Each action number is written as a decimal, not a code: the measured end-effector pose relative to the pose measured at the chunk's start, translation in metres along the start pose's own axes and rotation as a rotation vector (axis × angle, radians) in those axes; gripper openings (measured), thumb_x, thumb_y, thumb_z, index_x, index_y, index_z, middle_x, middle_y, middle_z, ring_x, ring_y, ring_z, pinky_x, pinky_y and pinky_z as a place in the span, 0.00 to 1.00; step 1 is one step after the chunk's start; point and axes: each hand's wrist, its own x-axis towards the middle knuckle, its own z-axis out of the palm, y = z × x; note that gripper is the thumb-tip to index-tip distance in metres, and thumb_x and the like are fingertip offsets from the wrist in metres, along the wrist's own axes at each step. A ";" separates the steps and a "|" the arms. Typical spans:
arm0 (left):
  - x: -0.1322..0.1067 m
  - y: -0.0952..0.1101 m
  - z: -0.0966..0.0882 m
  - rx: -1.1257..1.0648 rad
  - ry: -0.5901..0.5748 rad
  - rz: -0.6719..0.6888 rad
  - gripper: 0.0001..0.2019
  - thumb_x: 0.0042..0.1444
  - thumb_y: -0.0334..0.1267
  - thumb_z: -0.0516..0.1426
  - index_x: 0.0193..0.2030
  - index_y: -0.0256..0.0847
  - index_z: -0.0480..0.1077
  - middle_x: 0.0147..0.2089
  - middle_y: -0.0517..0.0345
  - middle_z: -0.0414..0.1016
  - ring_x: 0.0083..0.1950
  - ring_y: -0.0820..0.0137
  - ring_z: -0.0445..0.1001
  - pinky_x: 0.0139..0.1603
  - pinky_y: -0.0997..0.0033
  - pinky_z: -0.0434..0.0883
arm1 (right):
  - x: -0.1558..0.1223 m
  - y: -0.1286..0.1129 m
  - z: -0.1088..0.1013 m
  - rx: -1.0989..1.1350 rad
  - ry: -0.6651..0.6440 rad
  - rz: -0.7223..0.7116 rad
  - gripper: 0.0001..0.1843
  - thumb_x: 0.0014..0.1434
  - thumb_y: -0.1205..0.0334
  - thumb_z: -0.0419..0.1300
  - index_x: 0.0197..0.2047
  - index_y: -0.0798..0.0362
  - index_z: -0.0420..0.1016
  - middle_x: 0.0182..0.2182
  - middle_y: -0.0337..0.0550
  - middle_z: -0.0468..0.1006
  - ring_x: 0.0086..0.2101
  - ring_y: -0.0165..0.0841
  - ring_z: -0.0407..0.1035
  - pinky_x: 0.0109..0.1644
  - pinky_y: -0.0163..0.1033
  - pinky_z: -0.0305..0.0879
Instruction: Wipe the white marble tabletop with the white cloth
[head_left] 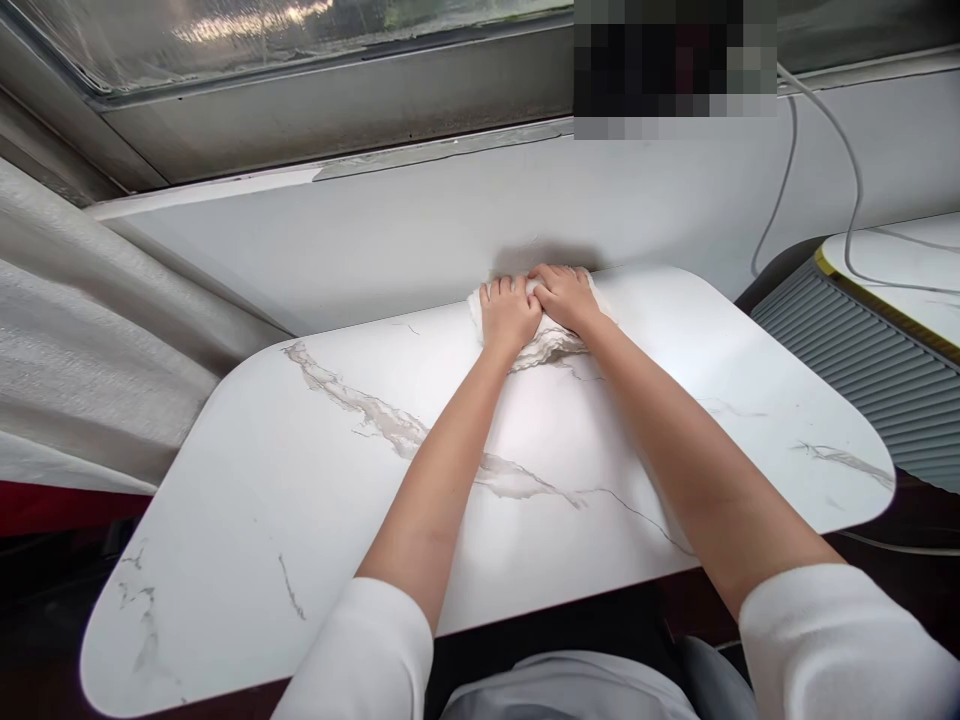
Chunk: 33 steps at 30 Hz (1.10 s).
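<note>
A crumpled white cloth [551,346] lies at the far edge of a white marble-patterned table [300,480], close to the wall. My left hand [508,312] presses down on the cloth's left part, its fingers together and curled over the far edge. My right hand [566,295] rests beside it on the cloth's right part, fingers flat and touching the left hand. Both arms stretch forward across the table, in white sleeves.
A grey wall and a window sill [337,170] rise right behind the table. A pale curtain [90,340] hangs at the left. At the right stands a ribbed grey unit [862,370] with a white top, and white cables [847,170] run down the wall.
</note>
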 end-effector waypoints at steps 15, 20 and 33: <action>-0.003 0.042 0.015 0.013 0.034 0.053 0.22 0.68 0.38 0.41 0.60 0.36 0.68 0.62 0.44 0.71 0.66 0.57 0.64 0.72 0.51 0.51 | -0.016 0.037 -0.021 0.016 0.041 0.011 0.22 0.64 0.57 0.42 0.54 0.49 0.70 0.58 0.48 0.73 0.60 0.43 0.61 0.67 0.56 0.48; -0.024 0.053 0.009 0.017 -0.006 0.073 0.24 0.68 0.38 0.41 0.65 0.35 0.64 0.68 0.41 0.64 0.72 0.56 0.58 0.73 0.50 0.50 | -0.038 0.041 -0.026 -0.010 0.032 0.008 0.23 0.64 0.56 0.42 0.55 0.48 0.70 0.60 0.48 0.71 0.62 0.43 0.60 0.68 0.55 0.47; -0.113 0.070 -0.021 0.020 -0.096 0.135 0.27 0.68 0.39 0.42 0.69 0.28 0.57 0.72 0.32 0.57 0.74 0.49 0.52 0.74 0.43 0.47 | -0.131 0.020 -0.046 -0.016 -0.003 -0.093 0.22 0.65 0.56 0.40 0.55 0.47 0.67 0.58 0.47 0.72 0.61 0.44 0.61 0.68 0.60 0.44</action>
